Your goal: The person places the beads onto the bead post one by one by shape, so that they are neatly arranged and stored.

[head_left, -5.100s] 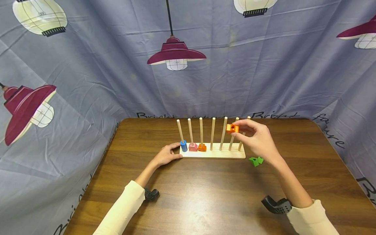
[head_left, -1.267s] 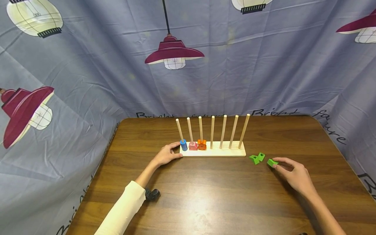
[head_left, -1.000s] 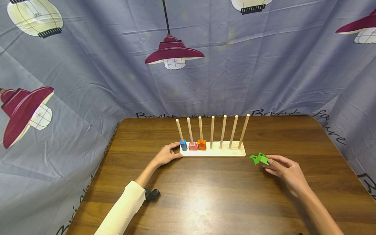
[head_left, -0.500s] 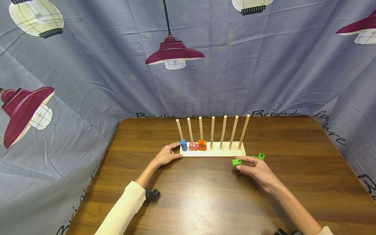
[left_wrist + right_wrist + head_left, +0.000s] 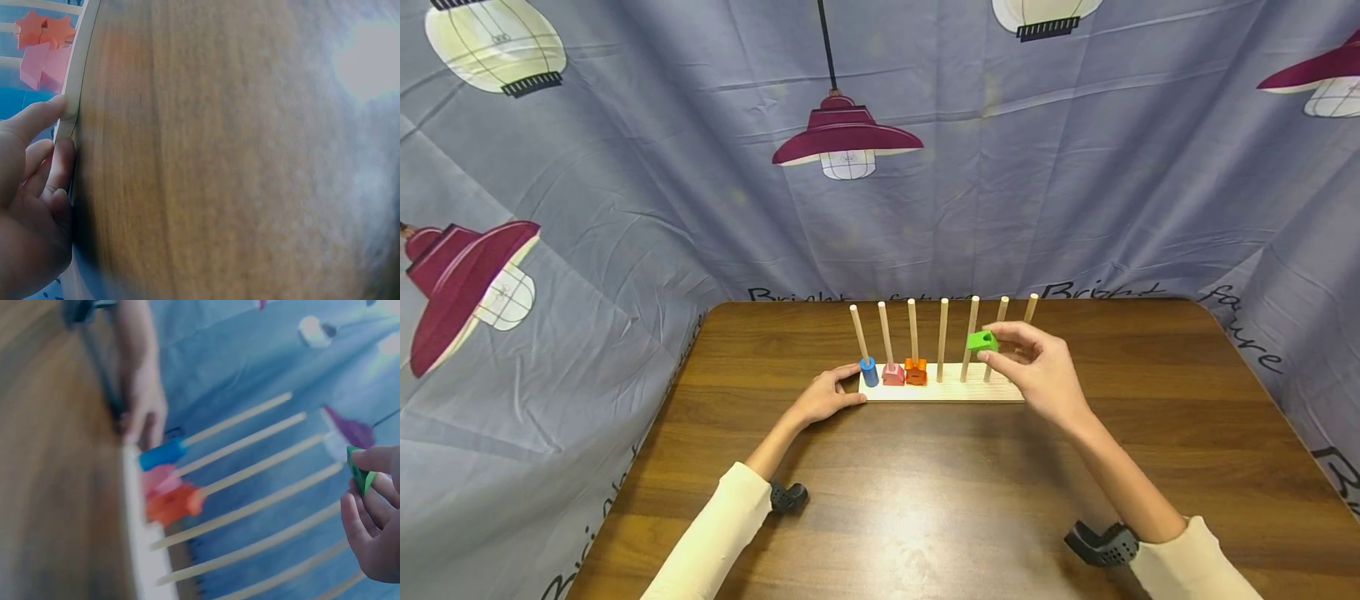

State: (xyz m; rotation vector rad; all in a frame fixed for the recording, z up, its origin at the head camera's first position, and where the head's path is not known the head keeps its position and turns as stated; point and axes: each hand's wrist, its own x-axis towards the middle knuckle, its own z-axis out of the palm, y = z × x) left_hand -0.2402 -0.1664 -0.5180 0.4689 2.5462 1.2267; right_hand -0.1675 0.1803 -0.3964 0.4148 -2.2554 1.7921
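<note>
A pale wooden peg board with a row of upright pegs lies on the table in the head view. My left hand grips its left end, thumb at the front edge; in the left wrist view the thumb shows against the board's edge. The leftmost pegs carry a blue cylinder, a pink block and orange star-like blocks. My right hand pinches a green block with a hole, raised near the upper part of the pegs. The block looks triangular in the right wrist view.
The brown wooden table runs back to a blue-grey curtain printed with lamps. A bare peg stands just right of the orange blocks, with more pegs beyond it, partly behind my right hand.
The orange block my right hand held earlier now sits on the third peg. My right hand picked up a green block and carried it left and up to the pegs. My left hand stayed put.
</note>
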